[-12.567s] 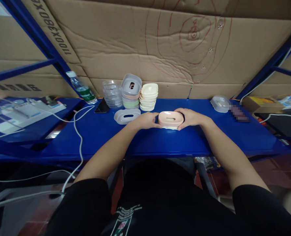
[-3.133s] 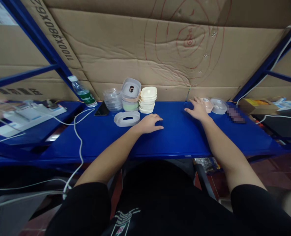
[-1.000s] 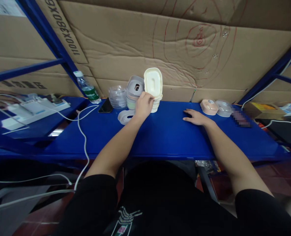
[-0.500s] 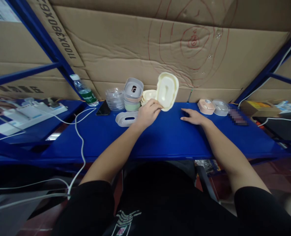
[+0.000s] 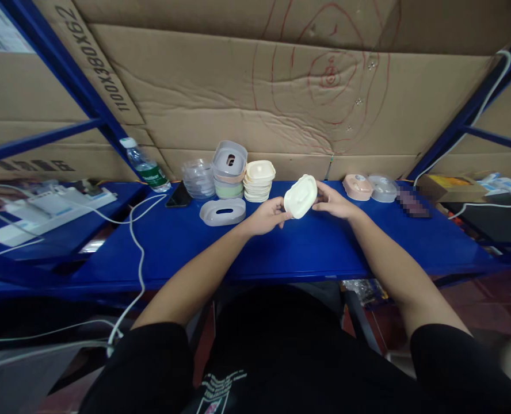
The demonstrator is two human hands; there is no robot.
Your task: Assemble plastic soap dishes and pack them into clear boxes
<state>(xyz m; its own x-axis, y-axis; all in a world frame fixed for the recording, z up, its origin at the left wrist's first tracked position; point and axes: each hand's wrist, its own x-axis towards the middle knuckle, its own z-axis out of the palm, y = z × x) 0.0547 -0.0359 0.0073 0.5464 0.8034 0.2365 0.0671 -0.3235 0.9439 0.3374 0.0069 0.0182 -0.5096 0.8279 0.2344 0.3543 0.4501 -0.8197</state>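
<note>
A cream oval tray (image 5: 300,196) is held tilted above the blue shelf (image 5: 307,247), between both hands. My left hand (image 5: 267,215) grips its left end and my right hand (image 5: 333,200) holds its right end. Behind them stands a stack of cream trays (image 5: 259,180). Next to it is a stack of grey, pink and green slotted shells (image 5: 229,171). A single grey slotted shell (image 5: 223,211) lies flat to the left of my left hand.
Clear lids (image 5: 198,176), a black phone (image 5: 178,195) and a water bottle (image 5: 144,165) sit at the back left. A pink assembled box (image 5: 357,187) and a grey one (image 5: 382,188) rest at the back right. White cables (image 5: 137,241) cross the left side. Cardboard (image 5: 255,92) closes off the back.
My left hand lifted a cream tray off the stack and carried it right and down. My right hand left the shelf surface and took hold of the tray's other end.
</note>
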